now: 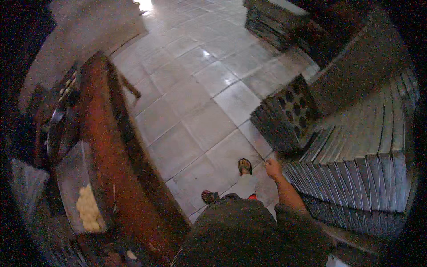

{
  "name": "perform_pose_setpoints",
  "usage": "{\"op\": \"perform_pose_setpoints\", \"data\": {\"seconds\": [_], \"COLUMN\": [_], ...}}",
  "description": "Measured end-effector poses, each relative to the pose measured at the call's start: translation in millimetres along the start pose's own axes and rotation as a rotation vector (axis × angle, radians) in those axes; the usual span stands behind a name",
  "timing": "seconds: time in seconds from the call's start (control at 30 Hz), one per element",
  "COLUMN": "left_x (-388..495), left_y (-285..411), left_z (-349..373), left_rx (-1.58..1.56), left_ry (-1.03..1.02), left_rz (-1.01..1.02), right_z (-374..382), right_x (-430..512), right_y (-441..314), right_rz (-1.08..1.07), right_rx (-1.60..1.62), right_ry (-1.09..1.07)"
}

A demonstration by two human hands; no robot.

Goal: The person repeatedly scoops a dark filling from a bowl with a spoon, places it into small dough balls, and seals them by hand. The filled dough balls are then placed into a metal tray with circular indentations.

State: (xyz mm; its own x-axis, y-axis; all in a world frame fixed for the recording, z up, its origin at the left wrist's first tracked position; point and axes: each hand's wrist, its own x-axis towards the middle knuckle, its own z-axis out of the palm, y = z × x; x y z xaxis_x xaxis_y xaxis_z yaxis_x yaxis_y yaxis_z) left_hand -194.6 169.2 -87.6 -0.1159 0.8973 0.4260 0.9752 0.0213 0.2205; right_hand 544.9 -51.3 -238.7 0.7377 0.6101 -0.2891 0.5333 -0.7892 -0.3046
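Observation:
My right hand [274,169] hangs low beside my body over the tiled floor [190,123]. Its fingers look curled in, and nothing shows in them, though the picture is blurred. Just to the right of it is a long stack of thin grey metal trays [347,180]. Beyond the hand stands a stack of dark pans with round cavities [293,106]. My left hand is out of view. On the left side runs a long reddish-brown wooden table [110,160], with a translucent plastic container [71,173] on its far side holding pale yellow pieces [88,207].
Light tiles stretch ahead between the table and the stacks. A wooden leg [130,85] juts out beyond the table. A dark piece of furniture [277,23] stands at the far right, and a pale wall [96,26] rises at the far left.

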Motion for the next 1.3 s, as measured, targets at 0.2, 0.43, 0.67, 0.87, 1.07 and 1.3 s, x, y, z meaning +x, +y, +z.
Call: {"op": "perform_pose_setpoints", "data": {"seconds": [0.2, 0.43, 0.67, 0.87, 1.07, 1.3], "left_x": [126.0, 114.9, 49.7, 2.5, -19.3, -11.6], "left_y": [-46.9, -29.1, 9.9, -8.6, -36.7, -160.3], "left_z": [-14.2, -83.7, -119.6, -145.7, -151.4, -212.9], "left_rx": [-0.138, -0.522, -0.063, 0.057, 0.097, 0.38], "left_ry": [0.079, 0.125, -0.388, -0.258, 0.03, 0.427], "left_rz": [0.16, 0.018, 0.105, -0.154, -0.292, -0.581], "right_z": [84.7, 157.6, 176.9, 169.5, 150.6, 122.3], "right_x": [-71.6, -33.6, 10.7, 14.9, -13.6, -114.7], "right_y": [-30.3, -112.6, -122.3, -209.9, -399.2, -579.8], "right_rz": [0.388, 0.164, 0.138, -0.229, -0.762, -1.197], "right_rx": [0.151, -0.221, 0.045, 0.15, 0.221, 0.218], "right_ry": [-0.046, 0.423, 0.181, 0.127, -0.063, -0.332]}}
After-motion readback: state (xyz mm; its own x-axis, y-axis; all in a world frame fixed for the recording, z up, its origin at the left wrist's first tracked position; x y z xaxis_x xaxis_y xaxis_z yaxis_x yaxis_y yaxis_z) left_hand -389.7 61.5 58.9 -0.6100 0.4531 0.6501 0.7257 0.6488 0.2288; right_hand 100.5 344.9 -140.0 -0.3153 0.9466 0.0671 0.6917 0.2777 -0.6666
